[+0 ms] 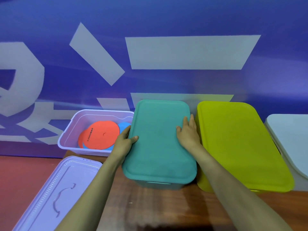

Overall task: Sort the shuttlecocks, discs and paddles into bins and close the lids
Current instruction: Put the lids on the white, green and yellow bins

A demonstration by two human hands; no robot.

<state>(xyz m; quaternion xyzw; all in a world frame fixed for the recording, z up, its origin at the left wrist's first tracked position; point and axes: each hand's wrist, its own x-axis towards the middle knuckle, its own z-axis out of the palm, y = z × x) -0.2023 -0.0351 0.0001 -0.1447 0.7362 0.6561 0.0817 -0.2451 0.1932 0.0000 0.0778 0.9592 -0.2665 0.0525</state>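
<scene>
Lid (158, 140), one, teal: left grip (124, 141) clasps its edge, right grip (187, 133) lies flat on top.

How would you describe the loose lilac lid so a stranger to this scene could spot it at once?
Below the blue wall, a row of bins stands on the wooden table. At its left end is the open lilac bin of discs; the lilac lid lies in front of it. Unlike the teal lid and lime lid, it covers nothing.
</scene>
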